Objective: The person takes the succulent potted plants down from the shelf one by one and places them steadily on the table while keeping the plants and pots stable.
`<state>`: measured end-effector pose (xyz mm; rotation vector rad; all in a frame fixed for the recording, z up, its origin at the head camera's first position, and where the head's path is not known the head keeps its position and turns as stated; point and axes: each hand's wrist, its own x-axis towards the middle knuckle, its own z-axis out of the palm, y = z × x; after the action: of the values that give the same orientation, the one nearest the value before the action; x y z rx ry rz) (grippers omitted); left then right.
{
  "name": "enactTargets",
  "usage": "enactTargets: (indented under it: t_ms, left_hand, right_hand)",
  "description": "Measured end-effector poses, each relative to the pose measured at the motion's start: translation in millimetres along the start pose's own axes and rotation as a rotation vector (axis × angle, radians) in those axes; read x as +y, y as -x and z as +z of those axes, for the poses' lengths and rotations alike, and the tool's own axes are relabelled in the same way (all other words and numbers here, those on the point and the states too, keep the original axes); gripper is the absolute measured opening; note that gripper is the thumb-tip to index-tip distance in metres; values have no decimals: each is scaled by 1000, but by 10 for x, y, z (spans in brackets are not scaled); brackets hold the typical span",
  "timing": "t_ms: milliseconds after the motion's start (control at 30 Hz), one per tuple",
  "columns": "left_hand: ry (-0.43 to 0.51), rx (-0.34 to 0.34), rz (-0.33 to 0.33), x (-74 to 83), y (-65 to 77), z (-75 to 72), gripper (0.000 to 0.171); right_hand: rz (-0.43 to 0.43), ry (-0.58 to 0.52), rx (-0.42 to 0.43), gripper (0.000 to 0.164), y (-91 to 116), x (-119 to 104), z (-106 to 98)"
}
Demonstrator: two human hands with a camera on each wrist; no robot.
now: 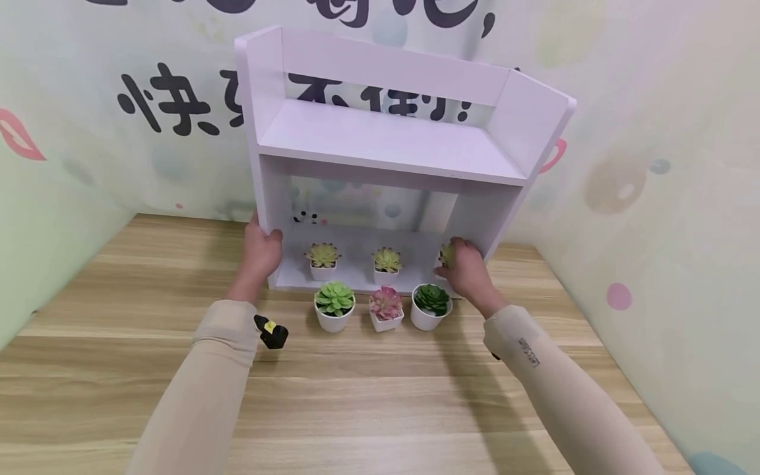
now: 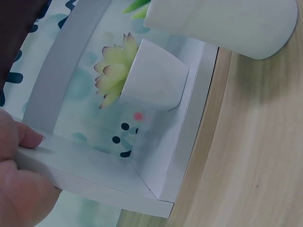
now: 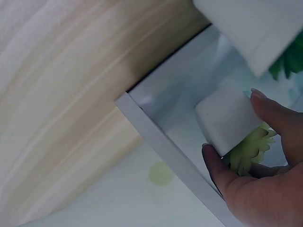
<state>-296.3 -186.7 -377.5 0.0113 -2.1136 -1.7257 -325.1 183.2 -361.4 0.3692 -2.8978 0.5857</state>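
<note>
A white two-tier desktop shelf [image 1: 386,135] stands on the wooden table. My left hand [image 1: 262,251] grips the front edge of its left side panel, thumb inside, as the left wrist view also shows. At the right end of the bottom board, my right hand [image 1: 470,274] holds a pale green potted succulent [image 3: 227,120] by its white square pot, thumb on one side and a finger on the other. Two similar succulents stand on that board, one at the left [image 1: 323,262] and one in the middle [image 1: 386,265].
In front of the shelf stand a bright green succulent [image 1: 334,306], a pink one [image 1: 386,308] and a dark green one [image 1: 429,307], all in white pots. Behind is a wall [image 1: 178,165] with black lettering; another wall [image 1: 671,218] borders the table [image 1: 368,415] on the right.
</note>
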Motion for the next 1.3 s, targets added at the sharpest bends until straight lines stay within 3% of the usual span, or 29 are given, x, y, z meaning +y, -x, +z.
enactTargets:
  t_ms: [600, 967, 1300]
  left_hand:
    - [5, -5, 4, -2, -3, -12, 63]
    - [-6, 12, -8, -11, -10, 15, 64]
    - [-18, 26, -25, -12, 3, 6, 65]
  right_hand:
    - [-29, -114, -22, 75, 281, -164, -333]
    - [-49, -137, 1, 75, 668, -164, -548]
    - [-68, -120, -2, 74, 1094, -237, -600]
